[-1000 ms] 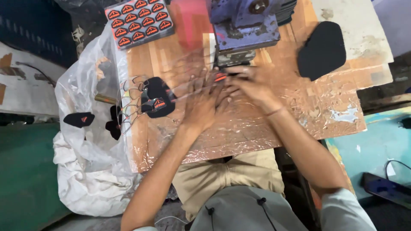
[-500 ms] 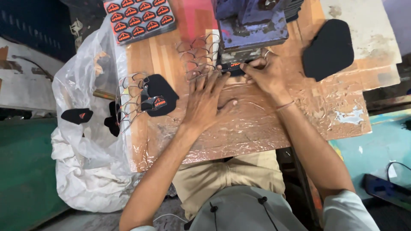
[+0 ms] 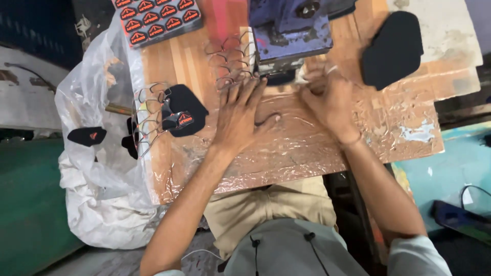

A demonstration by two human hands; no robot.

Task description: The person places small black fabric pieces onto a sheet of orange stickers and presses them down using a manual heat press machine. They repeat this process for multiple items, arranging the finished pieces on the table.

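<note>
wooden workbench (image 3: pixel 174 66), top partly covered with crinkled clear plastic film (image 3: pixel 307 148); seen from above, person seated at 6 o'clock.

blue press machine (image 3: pixel 289 30) at 12 o'clock, its base at the far edge of the film.

left hand (image 3: pixel 240 115): lying flat on the film, fingers spread and pointing toward the machine base, pinching nothing.

right hand (image 3: pixel 330 99): just right of the machine base, fingers curled together near a small black piece (image 3: pixel 280 77) under the machine; whether it pinches the piece cannot be told, blurred.

black shaped pad with an orange-red label (image 3: pixel 181 112) at 9 o'clock of the left hand, beside wire loops (image 3: pixel 148 110).

larger plain black pad (image 3: pixel 394 48) at 1 o'clock.

sheet of orange-red labels (image 3: pixel 156 18) at 11 o'clock.

clear plastic bag (image 3: pixel 97 153) hanging off the bench's left edge, more black pieces inside.
</note>
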